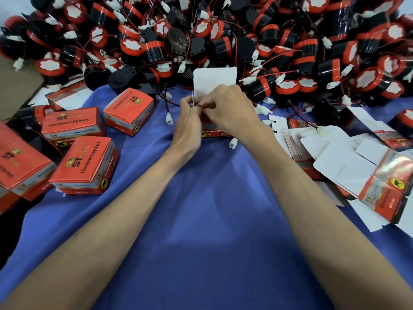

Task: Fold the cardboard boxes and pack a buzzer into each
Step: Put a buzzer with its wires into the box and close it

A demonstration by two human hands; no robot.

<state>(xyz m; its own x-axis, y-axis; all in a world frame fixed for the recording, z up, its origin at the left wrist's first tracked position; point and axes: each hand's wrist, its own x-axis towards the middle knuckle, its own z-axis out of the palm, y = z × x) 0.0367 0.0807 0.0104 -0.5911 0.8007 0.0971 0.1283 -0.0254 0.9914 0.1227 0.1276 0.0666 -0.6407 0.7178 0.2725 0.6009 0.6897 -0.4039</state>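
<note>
Right now both hands work at the mouth of 1 open box (pixel 212 130) standing on the blue cloth (pixel 201 209) of the desk, its white lid flap (pixel 215 80) upright behind the fingers. The left hand (pixel 190 121) pinches at the box's near-left edge beside a thin white side flap; the right hand (pixel 230 108) is curled over the opening, fingertips pressed together on something dark and thin, probably the buzzer's wire, though the fingers hide it. The buzzer itself is not visible; I judge it is already inside the box.

The main risk is the lead. A white connector (pixel 232 143) lies on the cloth just beside the box's near-right corner; whether it belongs to this buzzer I cannot tell. If it does and the lid is tucked down now, the wire gets trapped in the seam or the flap buckles.

Another loose connector (pixel 169 118) and its wire lie just left of the left hand, and the heap of unpacked buzzers (pixel 223 30) crowds right behind the flap, so a snagged wire could drag a neighbour along. Finished boxes (pixel 86 165) sit well apart on the left; flat box blanks (pixel 348 162) on the right.
</note>
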